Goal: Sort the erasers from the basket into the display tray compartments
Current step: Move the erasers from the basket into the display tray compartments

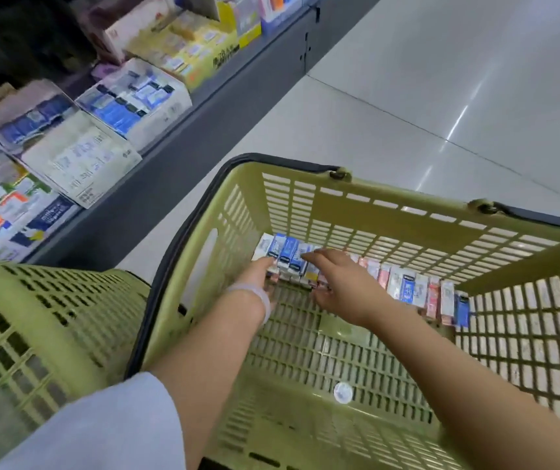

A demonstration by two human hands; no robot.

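Reaching into an olive-green basket (350, 212) of slotted moulded plastic, both hands meet at a row of boxed erasers (407, 286) standing on edge along its far wall. The left hand (258, 276), a pale band at the wrist, closes its grip on the leftmost cluster, a raised stack of blue-and-white erasers (285, 254); the fingertips are hidden behind the packs, so how far they wrap cannot be told. The right hand (336, 283) lies just beside it, fingers extended and slightly spread over the tops of the same cluster, touching rather than clearly clasping; whether that grip has hold of anything cannot be told. The remaining erasers, small rectangular cartons with glossy sleeves in blue, white and pink, run rightward along the wall, well apart from either hand. A second basket (44, 317) of the same lattice plastic stands to the left. Beyond it, on a low dark shelf (183, 157), cardboard display trays (82, 164) hold similar packs in compartments. The floor (441, 79) is of pale, glossy tile.
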